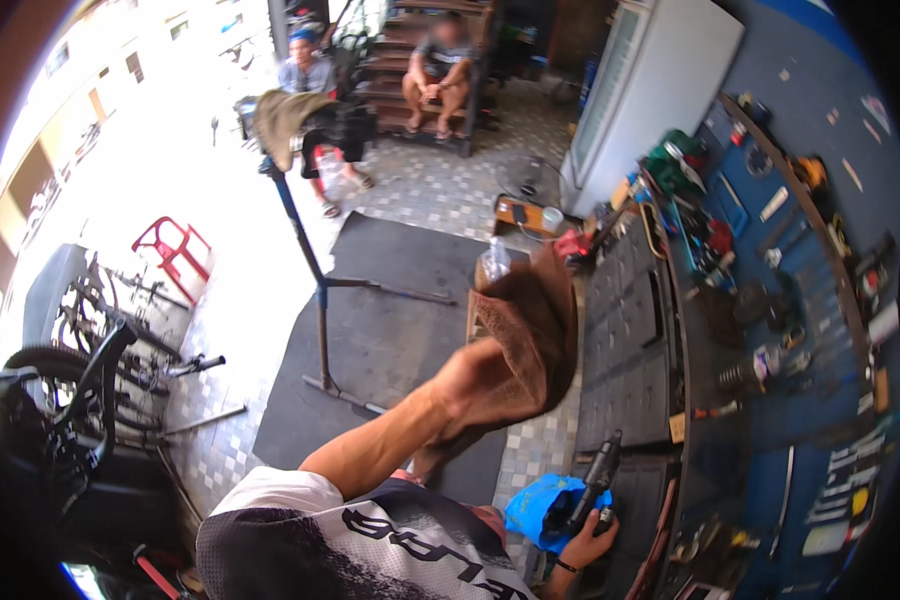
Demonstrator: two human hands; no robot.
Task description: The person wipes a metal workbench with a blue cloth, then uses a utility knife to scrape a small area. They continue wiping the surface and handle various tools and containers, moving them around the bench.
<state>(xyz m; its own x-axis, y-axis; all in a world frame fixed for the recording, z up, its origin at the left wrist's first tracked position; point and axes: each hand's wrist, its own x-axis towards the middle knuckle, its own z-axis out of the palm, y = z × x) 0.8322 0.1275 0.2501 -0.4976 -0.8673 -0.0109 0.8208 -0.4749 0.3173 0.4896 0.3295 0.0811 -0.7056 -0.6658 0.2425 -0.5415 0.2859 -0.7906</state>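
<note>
My left arm reaches across the middle, and my left hand (473,378) is closed on a brown towel (540,330) that hangs in loose folds. Part of the fingers is hidden by the cloth. Lower right, my right hand (588,545), with a dark band at the wrist, grips a black tube-shaped thing (598,475) whose exact kind I cannot make out. Against that hand and the black thing sits a crumpled blue bag or cloth (542,508); I cannot tell whether the hand holds it too.
A bike repair stand (305,235) rises from a dark mat (390,255). Drawers (625,340) and a cluttered tool wall (800,300) line the right. Bikes (80,390) and a red chair (173,255) are left. Two people (438,75) sit at the back, near a white fridge (645,100).
</note>
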